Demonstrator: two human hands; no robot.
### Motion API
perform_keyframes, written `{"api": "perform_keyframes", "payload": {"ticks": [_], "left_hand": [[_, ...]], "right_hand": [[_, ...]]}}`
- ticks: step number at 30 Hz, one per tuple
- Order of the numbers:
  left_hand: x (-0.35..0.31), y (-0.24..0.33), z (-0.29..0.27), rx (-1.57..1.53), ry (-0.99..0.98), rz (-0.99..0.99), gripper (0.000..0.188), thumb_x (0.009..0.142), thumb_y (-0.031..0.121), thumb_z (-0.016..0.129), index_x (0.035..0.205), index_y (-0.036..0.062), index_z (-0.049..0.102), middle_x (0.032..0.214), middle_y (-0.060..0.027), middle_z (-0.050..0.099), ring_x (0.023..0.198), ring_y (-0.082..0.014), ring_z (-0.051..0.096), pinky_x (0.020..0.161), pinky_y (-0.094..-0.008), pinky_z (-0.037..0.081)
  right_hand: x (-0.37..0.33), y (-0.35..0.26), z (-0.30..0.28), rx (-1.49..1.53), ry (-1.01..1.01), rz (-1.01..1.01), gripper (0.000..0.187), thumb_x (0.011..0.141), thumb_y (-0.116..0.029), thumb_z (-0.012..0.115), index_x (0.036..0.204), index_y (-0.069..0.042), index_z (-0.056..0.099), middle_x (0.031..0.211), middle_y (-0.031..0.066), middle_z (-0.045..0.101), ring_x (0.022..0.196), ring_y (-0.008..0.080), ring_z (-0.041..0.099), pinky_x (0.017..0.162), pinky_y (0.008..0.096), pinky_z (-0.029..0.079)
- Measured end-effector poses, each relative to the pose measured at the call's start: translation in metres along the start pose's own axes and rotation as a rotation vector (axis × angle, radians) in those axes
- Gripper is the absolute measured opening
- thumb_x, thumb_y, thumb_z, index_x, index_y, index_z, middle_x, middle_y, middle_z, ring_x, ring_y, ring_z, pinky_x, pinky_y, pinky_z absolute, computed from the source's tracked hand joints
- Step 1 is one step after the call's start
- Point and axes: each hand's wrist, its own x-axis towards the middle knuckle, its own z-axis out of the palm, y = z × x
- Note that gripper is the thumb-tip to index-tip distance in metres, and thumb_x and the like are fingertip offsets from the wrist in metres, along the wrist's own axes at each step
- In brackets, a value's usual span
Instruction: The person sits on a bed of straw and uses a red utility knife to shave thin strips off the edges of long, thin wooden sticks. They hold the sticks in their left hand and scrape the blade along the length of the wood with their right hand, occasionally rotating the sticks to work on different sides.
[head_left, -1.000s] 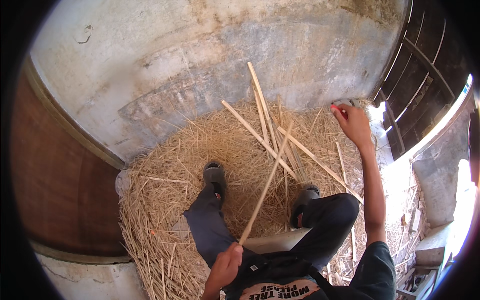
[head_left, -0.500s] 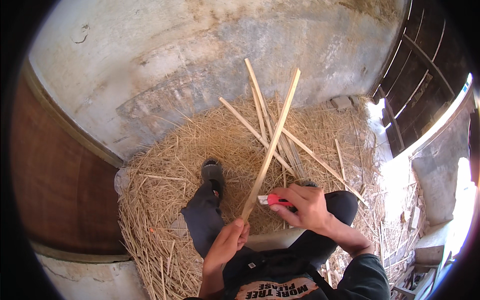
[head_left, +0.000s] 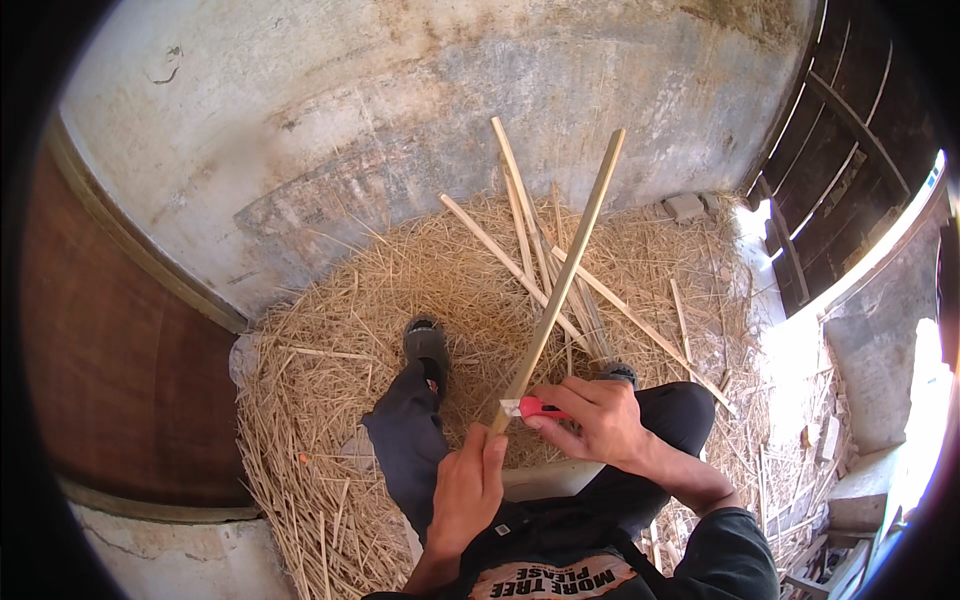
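Observation:
A long, pale bamboo strip (head_left: 568, 270) slants up and away from me, its near end gripped by my left hand (head_left: 465, 492). In my right hand (head_left: 600, 420) is a red utility knife (head_left: 538, 408), held with the fingers wrapped round it. The knife's blade lies against the strip just beyond my left fingers. Past the strip, several more bamboo strips (head_left: 488, 246) lie crossed over each other, leaning toward the wall.
Straw and shavings (head_left: 330, 400) cover the floor round my feet. A stained plaster wall (head_left: 400, 110) rises ahead, with a brown wooden panel (head_left: 130, 350) at the left and dark slatted boards (head_left: 840, 130) at the right. My shoe (head_left: 427, 345) stands near the straw's middle.
My left hand has shifted right and slightly up, and the strip's far end has swung right. The knife blade has moved a little left and down onto the strip.

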Motion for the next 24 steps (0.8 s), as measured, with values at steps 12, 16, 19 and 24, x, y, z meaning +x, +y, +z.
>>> {"api": "perform_keyframes", "payload": {"ticks": [12, 16, 19, 24], "left_hand": [[0.001, 0.0, 0.003, 0.102, 0.051, -0.012, 0.031, 0.119, 0.031, 0.049, 0.108, 0.0031, 0.055, 0.069, -0.0249, 0.064, 0.069, -0.0511, 0.067, 0.061, -0.0609, 0.048], [0.0, -0.003, 0.006, 0.111, 0.053, -0.016, 0.031, 0.119, 0.032, 0.049, 0.108, 0.0033, 0.055, 0.068, -0.0246, 0.064, 0.069, -0.0509, 0.067, 0.061, -0.0605, 0.049], [-0.001, -0.004, 0.007, 0.099, 0.052, -0.024, 0.031, 0.119, 0.032, 0.049, 0.109, 0.0033, 0.055, 0.068, -0.0243, 0.064, 0.068, -0.051, 0.067, 0.062, -0.0606, 0.049], [-0.005, -0.004, 0.009, 0.1, 0.037, -0.047, 0.031, 0.118, 0.032, 0.05, 0.108, 0.0033, 0.055, 0.069, -0.0242, 0.065, 0.07, -0.0511, 0.068, 0.063, -0.061, 0.049]], "right_hand": [[0.004, 0.002, -0.004, -0.077, -0.017, 0.013, 0.033, 0.094, -0.037, 0.086, 0.114, -0.013, 0.079, 0.078, 0.0007, 0.068, 0.057, 0.0213, 0.07, 0.05, 0.0352, 0.054], [0.004, 0.004, -0.003, -0.099, -0.014, 0.001, 0.032, 0.094, -0.039, 0.086, 0.114, -0.015, 0.079, 0.077, -0.0001, 0.067, 0.056, 0.0207, 0.069, 0.05, 0.0353, 0.053], [0.005, 0.004, -0.003, -0.101, -0.009, -0.012, 0.031, 0.095, -0.039, 0.086, 0.113, -0.016, 0.079, 0.077, -0.0003, 0.067, 0.055, 0.0205, 0.068, 0.049, 0.0355, 0.053], [0.003, 0.014, -0.003, -0.098, 0.037, 0.044, 0.025, 0.096, -0.033, 0.086, 0.111, -0.014, 0.082, 0.077, 0.0022, 0.072, 0.057, 0.022, 0.07, 0.051, 0.0347, 0.054]]}}
